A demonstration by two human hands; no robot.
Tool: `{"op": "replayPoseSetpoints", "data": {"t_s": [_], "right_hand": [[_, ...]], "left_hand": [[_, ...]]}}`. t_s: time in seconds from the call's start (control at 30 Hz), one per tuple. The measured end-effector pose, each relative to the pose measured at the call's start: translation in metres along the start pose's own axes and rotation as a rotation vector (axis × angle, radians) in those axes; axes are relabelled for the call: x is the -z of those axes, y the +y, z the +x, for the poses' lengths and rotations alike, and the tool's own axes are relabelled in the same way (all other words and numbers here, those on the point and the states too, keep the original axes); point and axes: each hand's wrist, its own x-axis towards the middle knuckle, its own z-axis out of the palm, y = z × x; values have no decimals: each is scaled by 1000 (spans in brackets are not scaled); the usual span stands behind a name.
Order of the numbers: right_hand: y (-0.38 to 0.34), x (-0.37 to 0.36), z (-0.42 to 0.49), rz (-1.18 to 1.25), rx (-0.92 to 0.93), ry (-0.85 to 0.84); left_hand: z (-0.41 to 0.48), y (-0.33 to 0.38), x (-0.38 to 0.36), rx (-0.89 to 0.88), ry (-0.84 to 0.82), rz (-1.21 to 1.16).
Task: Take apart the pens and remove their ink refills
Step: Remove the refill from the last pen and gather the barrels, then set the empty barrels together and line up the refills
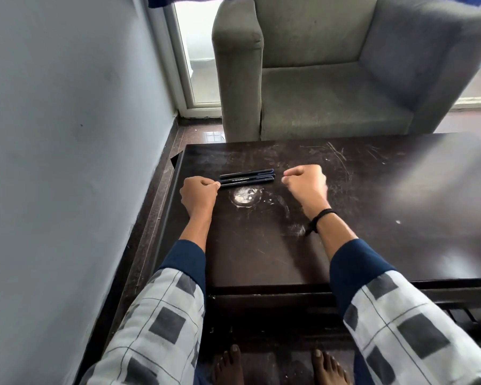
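Three dark pens [247,177] lie side by side on the dark table [372,218], running left to right. My left hand [199,195] rests as a fist at their left ends, its fingertips touching the end of the nearest pen; whether it pinches that pen I cannot tell. My right hand [306,182] is a curled fist on the table just right of the pens' right ends, a small gap away, and holds nothing.
A grey armchair [331,79] stands right behind the table's far edge. A grey wall [67,134] runs along the left, close to the table's left edge. A whitish round stain [245,197] marks the tabletop below the pens. My bare feet [278,365] show under the near edge.
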Motion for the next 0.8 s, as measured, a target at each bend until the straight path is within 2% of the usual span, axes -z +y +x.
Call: {"op": "replayPoseSetpoints", "data": {"t_s": [0.13,0.3,0.43,0.67,0.8], "right_hand": [[2,57,-14,-348,9,68],[28,78,-46,-620,5,22],[39,71,-61,-664,32,-5],[37,46,-76,-606,172,-21],[21,5,-103,-558,313,-98]], "left_hand": [[-1,5,17,-20,24,-166],[-12,14,42,-86,36,-279],[-24,0,59,-49,27,-305],[-41,-17,84,-29,28,-317],[-42,-19,87,-15,34,-342]]}}
